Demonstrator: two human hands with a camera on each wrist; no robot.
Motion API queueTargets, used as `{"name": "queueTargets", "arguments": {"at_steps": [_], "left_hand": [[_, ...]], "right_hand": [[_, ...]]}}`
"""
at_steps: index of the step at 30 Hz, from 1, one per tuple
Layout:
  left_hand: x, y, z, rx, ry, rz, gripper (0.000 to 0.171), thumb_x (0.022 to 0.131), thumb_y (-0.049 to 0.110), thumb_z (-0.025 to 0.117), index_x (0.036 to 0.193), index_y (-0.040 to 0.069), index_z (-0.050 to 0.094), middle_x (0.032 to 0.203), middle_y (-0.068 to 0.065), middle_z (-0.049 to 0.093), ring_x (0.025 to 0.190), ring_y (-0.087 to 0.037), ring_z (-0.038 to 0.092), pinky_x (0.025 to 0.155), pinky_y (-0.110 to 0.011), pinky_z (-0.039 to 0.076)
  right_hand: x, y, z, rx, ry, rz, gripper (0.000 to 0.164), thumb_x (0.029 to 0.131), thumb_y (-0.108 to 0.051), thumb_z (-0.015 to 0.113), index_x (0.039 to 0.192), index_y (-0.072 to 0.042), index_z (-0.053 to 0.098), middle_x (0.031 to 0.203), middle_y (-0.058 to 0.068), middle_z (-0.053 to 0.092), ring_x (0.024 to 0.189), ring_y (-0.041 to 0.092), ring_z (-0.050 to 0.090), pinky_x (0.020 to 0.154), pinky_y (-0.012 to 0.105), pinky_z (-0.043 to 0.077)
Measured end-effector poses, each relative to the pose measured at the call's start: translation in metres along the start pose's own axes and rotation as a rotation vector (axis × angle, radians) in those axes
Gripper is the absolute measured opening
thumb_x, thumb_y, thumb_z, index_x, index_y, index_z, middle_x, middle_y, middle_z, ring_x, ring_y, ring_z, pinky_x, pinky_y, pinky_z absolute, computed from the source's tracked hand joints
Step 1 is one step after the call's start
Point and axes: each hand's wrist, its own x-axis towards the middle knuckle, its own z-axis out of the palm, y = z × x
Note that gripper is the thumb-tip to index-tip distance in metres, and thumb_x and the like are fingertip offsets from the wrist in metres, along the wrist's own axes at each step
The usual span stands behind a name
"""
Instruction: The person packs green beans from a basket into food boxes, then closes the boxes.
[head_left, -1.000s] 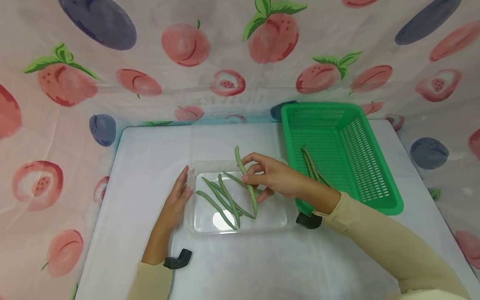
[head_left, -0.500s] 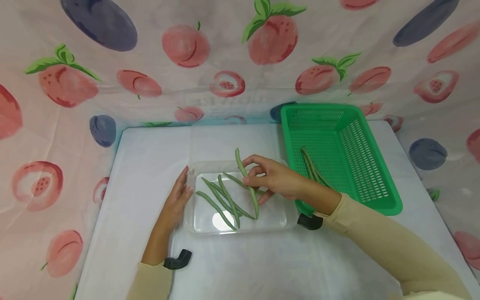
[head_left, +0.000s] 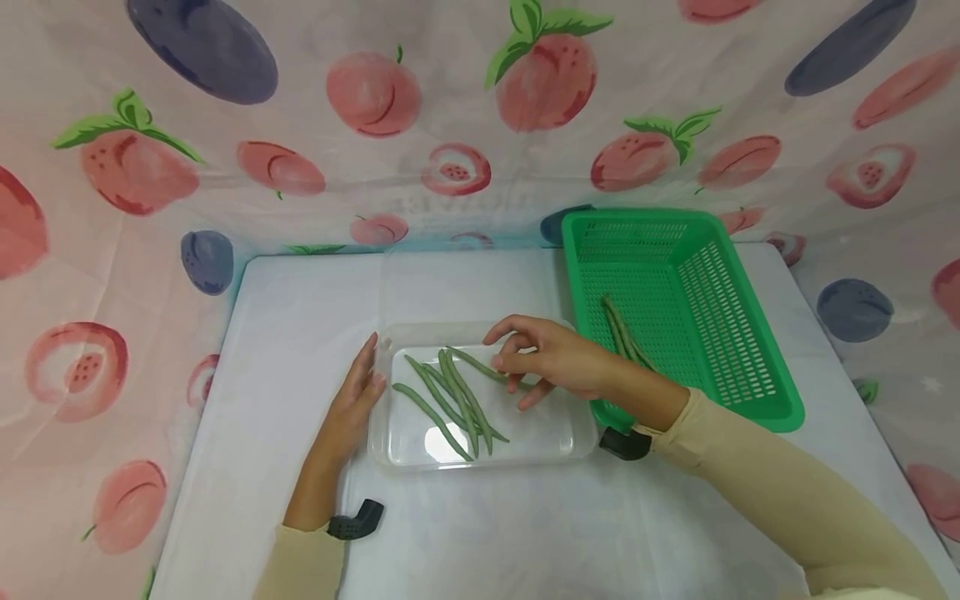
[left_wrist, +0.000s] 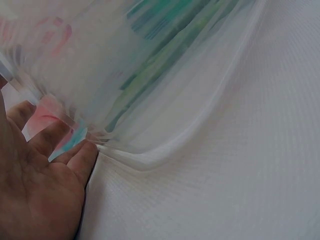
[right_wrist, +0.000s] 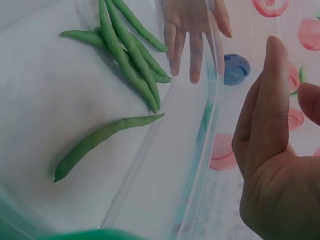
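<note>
Several green beans (head_left: 467, 402) lie bunched and crossing in a clear plastic container (head_left: 480, 466). One separate green bean (right_wrist: 95, 142) lies nearer its right end, partly under my right hand in the head view. My right hand (head_left: 555, 358) hovers over the container with fingers loosely bent and apart, holding nothing; the right wrist view shows this hand (right_wrist: 267, 135) beside the clear wall. My left hand (head_left: 352, 404) rests against the container's left end, its fingers extended. In the left wrist view, fingertips of that hand (left_wrist: 45, 180) touch the clear wall, and beans show blurred through the plastic.
A green slotted basket (head_left: 776, 400) stands to the right, close to the container, with a few green beans (head_left: 622, 329) inside, partly hidden by my right forearm. A white cloth (head_left: 480, 542) covers the table, and a fruit-print curtain (head_left: 450, 92) surrounds its back and sides.
The green bean that my right hand held has been let go and now lies among the others in the container. My right fingers have spread. The left hand has stayed in place.
</note>
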Motion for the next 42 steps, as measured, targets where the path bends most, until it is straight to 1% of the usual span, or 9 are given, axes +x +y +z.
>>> {"name": "queueTargets", "arguments": {"at_steps": [3,7,10,17,20,23,31,35,42], "left_hand": [[0.000,-0.001,0.000,0.007,0.007,0.003,0.060,0.108,0.035,0.045,0.160,0.051,0.018,0.172,-0.002,0.015,0.157,-0.041,0.017,0.116,-0.072,0.026],[0.000,0.000,-0.001,0.017,0.009,0.004,0.060,0.108,0.035,0.045,0.160,0.051,0.018,0.173,-0.002,0.015,0.157,-0.042,0.016,0.115,-0.073,0.026],[-0.001,0.000,-0.001,0.016,0.008,0.002,0.060,0.108,0.036,0.045,0.160,0.050,0.018,0.173,-0.001,0.015,0.157,-0.042,0.016,0.114,-0.072,0.028],[-0.002,0.000,-0.001,-0.005,-0.005,0.015,0.061,0.108,0.031,0.044,0.162,0.045,0.018,0.173,-0.004,0.014,0.157,-0.043,0.014,0.115,-0.074,0.024],[-0.002,0.000,0.000,-0.007,-0.007,0.019,0.062,0.108,0.031,0.044,0.162,0.044,0.018,0.173,-0.004,0.014,0.157,-0.043,0.014,0.115,-0.074,0.023],[-0.002,0.001,-0.001,0.001,-0.004,0.014,0.061,0.108,0.033,0.044,0.161,0.047,0.017,0.173,-0.003,0.014,0.158,-0.043,0.014,0.115,-0.074,0.024],[-0.002,-0.001,-0.001,0.010,-0.003,0.010,0.061,0.108,0.034,0.044,0.161,0.048,0.018,0.173,-0.001,0.014,0.158,-0.039,0.013,0.118,-0.073,0.020],[-0.002,-0.001,-0.001,-0.002,-0.006,0.012,0.061,0.108,0.033,0.045,0.161,0.046,0.019,0.173,-0.001,0.015,0.159,-0.039,0.013,0.118,-0.072,0.020],[-0.001,-0.001,0.001,-0.019,-0.010,0.028,0.061,0.108,0.031,0.044,0.162,0.044,0.019,0.173,-0.002,0.015,0.159,-0.038,0.014,0.118,-0.071,0.022]], "right_hand": [[-0.002,-0.001,-0.001,0.004,0.004,0.000,0.037,0.099,-0.016,0.067,0.133,-0.010,0.054,0.099,0.015,0.061,0.082,0.030,0.066,0.072,0.058,0.062],[-0.005,-0.003,-0.004,0.006,0.012,-0.012,0.036,0.100,-0.017,0.066,0.134,-0.010,0.054,0.102,0.018,0.061,0.083,0.030,0.067,0.072,0.056,0.062],[-0.008,-0.005,-0.008,0.004,0.025,-0.013,0.036,0.101,-0.018,0.066,0.134,-0.010,0.053,0.101,0.016,0.061,0.083,0.026,0.067,0.071,0.053,0.063],[-0.018,-0.012,-0.025,0.018,0.084,-0.029,0.037,0.101,-0.016,0.064,0.136,-0.010,0.052,0.097,0.012,0.060,0.082,0.027,0.067,0.072,0.055,0.062],[-0.022,-0.016,-0.036,0.044,0.113,-0.057,0.037,0.102,-0.015,0.063,0.136,-0.008,0.051,0.096,0.010,0.060,0.080,0.024,0.067,0.072,0.057,0.062],[-0.027,-0.019,-0.048,0.057,0.131,-0.085,0.037,0.103,-0.015,0.061,0.137,-0.007,0.050,0.098,0.009,0.060,0.080,0.021,0.067,0.073,0.058,0.062],[-0.042,-0.022,-0.086,0.029,0.179,-0.108,0.033,0.103,-0.018,0.061,0.134,-0.012,0.053,0.101,0.005,0.066,0.084,0.019,0.070,0.077,0.050,0.063],[-0.046,-0.019,-0.103,0.033,0.211,-0.106,0.028,0.103,-0.018,0.061,0.130,-0.012,0.055,0.101,0.003,0.069,0.086,0.019,0.070,0.078,0.045,0.064],[-0.050,-0.004,-0.130,0.017,0.290,-0.083,0.022,0.104,-0.018,0.060,0.126,-0.014,0.059,0.099,0.001,0.071,0.087,0.017,0.069,0.079,0.041,0.064]]}}
